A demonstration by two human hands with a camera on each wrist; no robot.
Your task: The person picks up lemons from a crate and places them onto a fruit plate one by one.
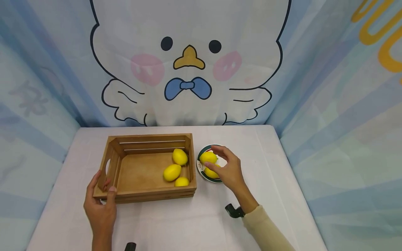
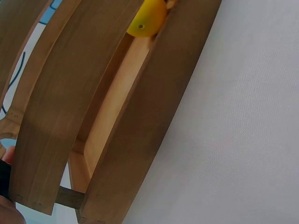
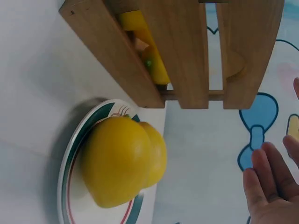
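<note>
Right arm: plain beige long fabric sleeve (image 1: 267,228), running down to the wrist. Black elbow-shaped wrist unit with a rounded end (image 1: 233,211) sits right at the cuff. Right hand (image 1: 228,169) bare. Left hand (image 1: 101,211) bare, wrist too. Small black blunt-ended stub (image 1: 130,246) beside that forearm, cropped at bottom; mounting hidden.

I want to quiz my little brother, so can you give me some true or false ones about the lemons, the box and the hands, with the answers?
1. Three lemons lie in the crate. True.
2. The plate holds two lemons. True.
3. The plate is inside the crate. False: the plate is outside, beside it.
4. The left hand grips the crate. True.
5. The right hand is in the crate. False: the right hand is at the plate.
</note>
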